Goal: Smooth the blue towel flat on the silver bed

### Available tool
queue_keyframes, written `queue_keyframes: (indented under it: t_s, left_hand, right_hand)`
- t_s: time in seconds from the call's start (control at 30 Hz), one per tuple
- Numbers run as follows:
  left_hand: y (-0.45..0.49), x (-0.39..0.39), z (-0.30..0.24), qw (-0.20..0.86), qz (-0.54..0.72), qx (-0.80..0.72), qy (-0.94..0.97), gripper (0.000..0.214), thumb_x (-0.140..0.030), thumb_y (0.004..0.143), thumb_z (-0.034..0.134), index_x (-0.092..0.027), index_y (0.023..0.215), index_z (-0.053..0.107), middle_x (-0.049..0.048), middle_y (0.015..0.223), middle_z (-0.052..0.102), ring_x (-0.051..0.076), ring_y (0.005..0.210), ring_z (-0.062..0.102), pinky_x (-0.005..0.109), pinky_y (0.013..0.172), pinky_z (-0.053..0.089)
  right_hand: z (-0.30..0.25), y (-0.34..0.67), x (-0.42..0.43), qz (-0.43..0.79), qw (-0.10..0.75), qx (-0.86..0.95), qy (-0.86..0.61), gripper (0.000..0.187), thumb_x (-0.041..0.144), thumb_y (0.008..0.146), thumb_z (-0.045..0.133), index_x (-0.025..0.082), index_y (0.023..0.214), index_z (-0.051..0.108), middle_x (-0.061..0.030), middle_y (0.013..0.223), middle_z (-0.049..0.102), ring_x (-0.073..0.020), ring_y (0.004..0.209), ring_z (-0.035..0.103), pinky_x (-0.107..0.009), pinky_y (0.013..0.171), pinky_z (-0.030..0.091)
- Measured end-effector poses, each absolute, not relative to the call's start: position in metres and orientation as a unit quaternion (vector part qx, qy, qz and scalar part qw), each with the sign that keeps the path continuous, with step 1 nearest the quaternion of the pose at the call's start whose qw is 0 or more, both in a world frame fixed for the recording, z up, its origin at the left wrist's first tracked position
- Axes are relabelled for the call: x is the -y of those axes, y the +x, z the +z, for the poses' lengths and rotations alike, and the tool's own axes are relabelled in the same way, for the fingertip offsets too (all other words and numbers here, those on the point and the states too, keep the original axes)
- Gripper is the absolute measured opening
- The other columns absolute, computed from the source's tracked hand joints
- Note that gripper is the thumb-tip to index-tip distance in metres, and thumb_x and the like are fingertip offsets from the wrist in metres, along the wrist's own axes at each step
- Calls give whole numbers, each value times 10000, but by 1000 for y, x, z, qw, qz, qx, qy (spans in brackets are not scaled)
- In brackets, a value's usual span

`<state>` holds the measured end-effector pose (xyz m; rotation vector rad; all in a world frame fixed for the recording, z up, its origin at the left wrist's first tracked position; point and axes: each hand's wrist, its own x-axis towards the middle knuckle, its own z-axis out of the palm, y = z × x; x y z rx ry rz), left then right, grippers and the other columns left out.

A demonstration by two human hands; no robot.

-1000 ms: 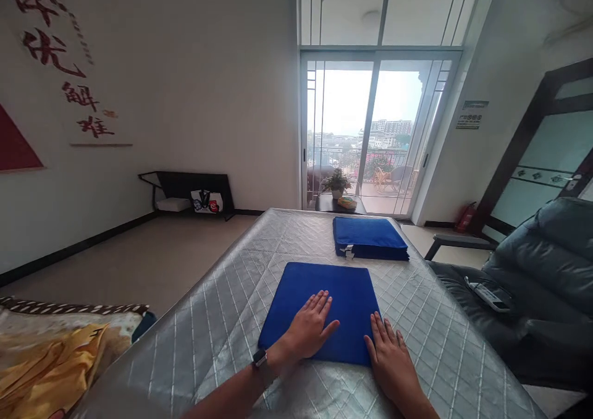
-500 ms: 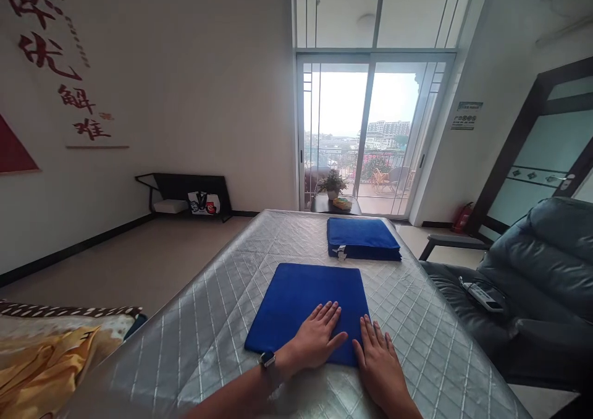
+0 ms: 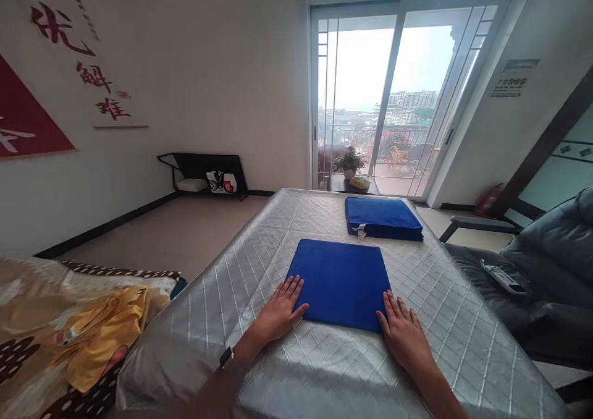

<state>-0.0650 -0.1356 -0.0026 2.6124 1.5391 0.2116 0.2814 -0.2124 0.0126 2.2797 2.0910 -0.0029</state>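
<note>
Lying flat, a plain deep-blue panel (image 3: 341, 284), smooth, straight-edged, four-cornered

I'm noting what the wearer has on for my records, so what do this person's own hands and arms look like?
The left hand and right hand are both ungloved, and no sleeves show. A watch with a squarish case and dark face is on the left wrist; none shows on the right. Any ring is too small to tell.
</note>
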Motion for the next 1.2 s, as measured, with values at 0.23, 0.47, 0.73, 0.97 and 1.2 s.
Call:
queue_keyframes:
  t_s: [0.23, 0.47, 0.73, 0.97, 1.2]
  left_hand:
    - [-67, 142, 1, 25, 91, -516, 851, 731, -639, 1022, 264, -191, 1599, 242, 78, 1656, 219, 254, 1536, 207, 475, 1256, 225]
    - [-23, 163, 22, 2, 117, -430, 895, 647, -568, 1050, 262, -187, 1564, 353, 98, 1619, 321, 245, 1497, 316, 438, 1202, 351]
    - [96, 171, 54, 98, 111, -233, 961, 710, -601, 1043, 224, -161, 1600, 250, 88, 1635, 287, 207, 1532, 213, 364, 1248, 202]
    - [80, 155, 25, 119, 75, -259, 956, 704, -617, 1039, 211, -239, 1617, 75, 30, 1671, 145, 200, 1552, 122, 393, 1263, 143]
    - [-42, 153, -6, 22, 84, -485, 870, 637, -569, 1054, 229, -291, 1600, 52, 20, 1662, 209, 225, 1530, 235, 430, 1238, 222]
  right_hand:
    - [2, 281, 237, -4, 8, -669, 744, 630, 401, 1025, 170, 146, 1597, 243, -8, 1652, 199, -217, 1538, 166, -455, 1248, 168]
    - [0, 279, 237, -4, 2, -668, 745, 613, 376, 1031, 169, 148, 1596, 242, -11, 1654, 178, -220, 1538, 160, -468, 1249, 156]
    - [9, 278, 238, -19, 18, -676, 736, 603, 352, 1023, 231, 152, 1589, 283, -38, 1646, 195, -241, 1532, 175, -486, 1244, 160]
    - [15, 277, 240, -34, 11, -678, 734, 604, 354, 1023, 227, 145, 1587, 289, -47, 1646, 178, -245, 1534, 164, -497, 1242, 164]
    - [10, 278, 239, -46, -1, -668, 742, 620, 376, 1021, 184, 146, 1592, 262, -16, 1653, 159, -223, 1541, 115, -491, 1254, 112]
